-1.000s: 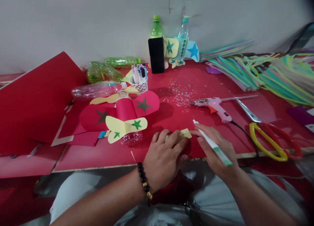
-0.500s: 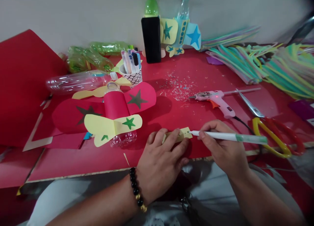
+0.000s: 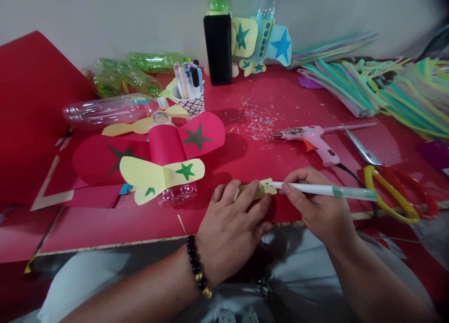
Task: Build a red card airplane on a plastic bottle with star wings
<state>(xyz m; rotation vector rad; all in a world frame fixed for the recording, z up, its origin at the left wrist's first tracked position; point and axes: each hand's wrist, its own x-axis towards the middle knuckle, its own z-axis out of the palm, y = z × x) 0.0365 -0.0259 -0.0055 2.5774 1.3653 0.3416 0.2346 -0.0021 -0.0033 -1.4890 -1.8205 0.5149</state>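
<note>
My left hand lies with fingers spread over a small yellow paper strip, pressing it to the red table. Part of the strip is hidden under the fingers; its right end shows a few dark marks. Pinched in my right hand is a white and green marker, whose tip touches the strip's right end. To the left lies a clear bottle wrapped in red paper, with red wings bearing dark stars and a yellow paper tail with green stars.
A pink glue gun lies right of centre, beside scissors with yellow and red handles. A cup of markers, plastic bottles and an upright black phone stand or lie behind. Pipe cleaners are heaped at the right.
The marker tip has shifted slightly left along the strip's right end. The whole view has moved a little; my left hand stays on the strip.
</note>
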